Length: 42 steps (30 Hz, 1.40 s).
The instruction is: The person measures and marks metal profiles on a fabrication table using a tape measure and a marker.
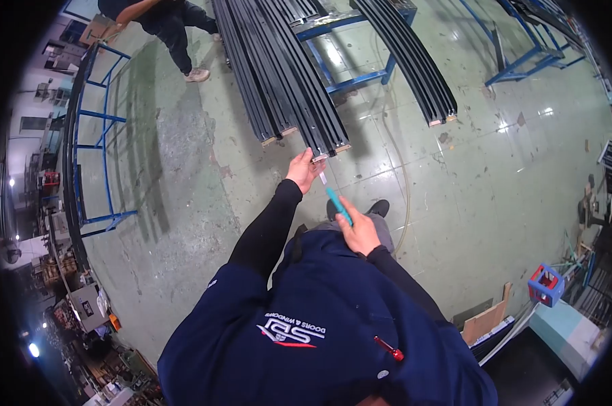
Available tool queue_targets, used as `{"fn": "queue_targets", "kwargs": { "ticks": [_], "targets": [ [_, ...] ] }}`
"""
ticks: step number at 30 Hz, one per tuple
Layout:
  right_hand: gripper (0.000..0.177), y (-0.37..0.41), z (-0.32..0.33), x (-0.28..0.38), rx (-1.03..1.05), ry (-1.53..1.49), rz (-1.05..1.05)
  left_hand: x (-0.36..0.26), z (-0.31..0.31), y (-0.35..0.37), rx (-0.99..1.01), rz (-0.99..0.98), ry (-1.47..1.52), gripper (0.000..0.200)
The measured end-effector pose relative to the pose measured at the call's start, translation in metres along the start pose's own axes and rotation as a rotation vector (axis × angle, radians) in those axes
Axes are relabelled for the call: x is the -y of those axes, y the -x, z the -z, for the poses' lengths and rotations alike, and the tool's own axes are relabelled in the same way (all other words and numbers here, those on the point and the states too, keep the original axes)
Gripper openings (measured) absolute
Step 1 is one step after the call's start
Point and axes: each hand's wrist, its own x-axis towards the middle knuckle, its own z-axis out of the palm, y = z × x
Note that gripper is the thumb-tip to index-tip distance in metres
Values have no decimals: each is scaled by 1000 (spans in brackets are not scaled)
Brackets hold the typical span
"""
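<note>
Black profile ends (325, 146) at L hand (304, 169), fingers unclear, R hand (358, 232) clamps teal tool (337, 205), open floor (495, 176).

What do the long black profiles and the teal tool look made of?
Black profiles: probably coated metal, perhaps aluminium; dark semi-gloss finish, straight ribbed lengths, pale cut ends. Teal tool in the right hand: likely plastic body, uniformly bright colour; its pale tip is too small to judge.
</note>
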Motion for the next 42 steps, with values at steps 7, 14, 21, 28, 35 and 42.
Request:
{"fn": "queue_targets", "kwargs": {
  "ticks": [7,14,21,28,35,42],
  "targets": [
    [52,-7,-2,2,-127,-15,-63,-3,-2,4,17,35,-5,33],
    [51,-6,-9,0,-125,33,-59,-1,2,2,30,48,-83,36],
    [52,-10,-7,-2,-193,51,-161,-2,-1,3,21,56,-192,38],
    [52,-10,-6,-1,-161,10,-86,-7,0,4,-53,69,-248,39],
    [55,-6,2,-13,-109,34,-62,-7,2,2,-71,64,-245,39],
    [34,53,23,-123,-525,200,-33,-12,33,10,-165,96,-44,85]
  ]
}}
